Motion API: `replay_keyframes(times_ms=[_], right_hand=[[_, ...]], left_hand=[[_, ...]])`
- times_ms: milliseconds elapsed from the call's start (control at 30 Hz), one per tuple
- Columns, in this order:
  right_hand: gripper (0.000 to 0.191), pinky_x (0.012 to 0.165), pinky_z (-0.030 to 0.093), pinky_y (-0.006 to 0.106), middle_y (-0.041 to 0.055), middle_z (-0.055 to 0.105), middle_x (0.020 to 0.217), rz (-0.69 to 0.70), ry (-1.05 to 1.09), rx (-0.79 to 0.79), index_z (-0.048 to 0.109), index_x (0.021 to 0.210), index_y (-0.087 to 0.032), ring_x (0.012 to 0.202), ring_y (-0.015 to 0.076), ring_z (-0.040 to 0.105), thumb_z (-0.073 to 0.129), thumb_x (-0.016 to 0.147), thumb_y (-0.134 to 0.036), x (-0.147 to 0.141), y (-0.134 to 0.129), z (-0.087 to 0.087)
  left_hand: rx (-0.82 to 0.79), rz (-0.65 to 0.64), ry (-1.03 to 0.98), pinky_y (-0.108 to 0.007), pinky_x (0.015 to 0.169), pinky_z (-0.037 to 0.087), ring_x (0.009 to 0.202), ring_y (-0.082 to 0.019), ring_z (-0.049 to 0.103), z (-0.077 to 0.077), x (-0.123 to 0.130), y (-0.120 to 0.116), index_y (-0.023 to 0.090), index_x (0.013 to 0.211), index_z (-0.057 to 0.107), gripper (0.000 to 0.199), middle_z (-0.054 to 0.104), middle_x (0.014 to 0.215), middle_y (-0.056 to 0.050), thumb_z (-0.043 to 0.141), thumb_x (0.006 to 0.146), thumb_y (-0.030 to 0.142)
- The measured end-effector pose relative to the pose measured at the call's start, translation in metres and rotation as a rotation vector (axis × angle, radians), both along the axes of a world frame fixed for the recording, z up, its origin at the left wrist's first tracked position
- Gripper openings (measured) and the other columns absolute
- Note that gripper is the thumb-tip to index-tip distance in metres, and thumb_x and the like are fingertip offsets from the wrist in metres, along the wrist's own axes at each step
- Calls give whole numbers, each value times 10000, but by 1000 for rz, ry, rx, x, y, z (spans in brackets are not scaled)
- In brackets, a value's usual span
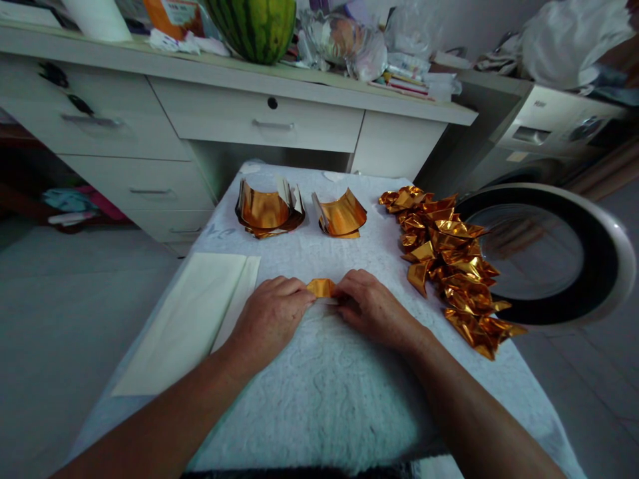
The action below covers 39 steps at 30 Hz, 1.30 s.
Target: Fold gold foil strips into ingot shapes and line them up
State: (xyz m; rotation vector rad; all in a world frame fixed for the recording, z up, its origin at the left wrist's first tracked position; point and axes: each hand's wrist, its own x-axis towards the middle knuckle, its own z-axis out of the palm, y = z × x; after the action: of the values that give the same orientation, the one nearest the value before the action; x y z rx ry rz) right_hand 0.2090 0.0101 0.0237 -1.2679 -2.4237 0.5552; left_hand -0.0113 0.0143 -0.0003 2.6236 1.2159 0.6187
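A small piece of gold foil paper (321, 288) lies between my two hands over the cloth-covered table (319, 399). My left hand (276, 313) pinches its left end, and my right hand (367, 303) grips the right end. Beyond them sit two curled stacks of gold foil sheets, a thicker one (264, 209) on the left and a thinner one (343, 214) on the right. A heap of folded gold foil pieces (449, 259) runs down the right side of the table. Flat pale paper (184, 313) rests on the left, beside my left forearm.
Behind the table stands a white desk with drawers (259, 120), bearing a watermelon (254, 26), plastic bags (414, 26) and other clutter. At the right, the open round door (544, 253) of a washing machine (544, 126) reaches close to the foil heap.
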Motion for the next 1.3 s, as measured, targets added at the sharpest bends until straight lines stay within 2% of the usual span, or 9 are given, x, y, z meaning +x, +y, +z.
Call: replay_keyframes(times_ms=[267, 567, 667, 800, 967, 1133, 1300], right_hand=[[162, 756, 413, 286, 41, 619, 826, 16, 57, -9, 669, 841, -160, 819, 167, 541, 554, 880, -53, 2, 3, -7], [134, 814, 402, 327, 73, 604, 925, -108, -59, -120, 669, 930, -138, 888, 194, 516, 545, 897, -99, -6, 0, 0], [132, 822, 391, 333, 70, 602, 926, -129, -76, -134, 671, 932, -148, 895, 197, 512, 542, 911, -127, -7, 0, 2], [99, 799, 381, 318, 56, 606, 871, -189, -70, -162, 667, 846, -150, 858, 185, 519, 583, 899, -151, -5, 1, 4], [133, 808, 365, 308, 45, 615, 868, -190, -80, -178, 677, 841, -162, 865, 173, 525, 565, 910, -146, -3, 4, 4], [164, 765, 330, 322, 45, 617, 868, -234, -170, -133, 681, 842, -177, 851, 185, 520, 550, 932, -217, -8, 3, 1], [206, 747, 308, 329, 53, 619, 879, -272, -272, -111, 677, 847, -183, 851, 197, 518, 524, 955, -269, -13, 3, 0]], left_hand=[[-83, 43, 23, -392, 786, 481, 854, -228, 592, 6, 0, -3, 186, 916, 689, 114, 653, 874, -48, 575, 916, 186], [-169, 49, 33, -391, 798, 453, 883, -232, 540, 4, 2, -2, 172, 900, 609, 164, 590, 885, -51, 458, 963, 192], [-174, 66, 62, -399, 798, 440, 886, -241, 518, 4, 3, -4, 167, 889, 587, 189, 571, 893, -60, 422, 973, 200], [-170, 99, 126, -398, 790, 429, 876, -246, 507, 6, 6, -5, 171, 888, 586, 209, 564, 885, -64, 401, 977, 211], [-159, 96, 155, -394, 792, 428, 869, -244, 515, 6, 5, -4, 173, 885, 579, 210, 575, 877, -63, 396, 980, 216], [-171, 109, 160, -386, 781, 433, 855, -242, 545, 6, 5, -4, 173, 860, 584, 245, 602, 862, -67, 381, 991, 216], [-142, 179, 219, -394, 774, 439, 826, -248, 578, 6, 8, -4, 175, 855, 604, 235, 632, 843, -70, 417, 987, 231]])
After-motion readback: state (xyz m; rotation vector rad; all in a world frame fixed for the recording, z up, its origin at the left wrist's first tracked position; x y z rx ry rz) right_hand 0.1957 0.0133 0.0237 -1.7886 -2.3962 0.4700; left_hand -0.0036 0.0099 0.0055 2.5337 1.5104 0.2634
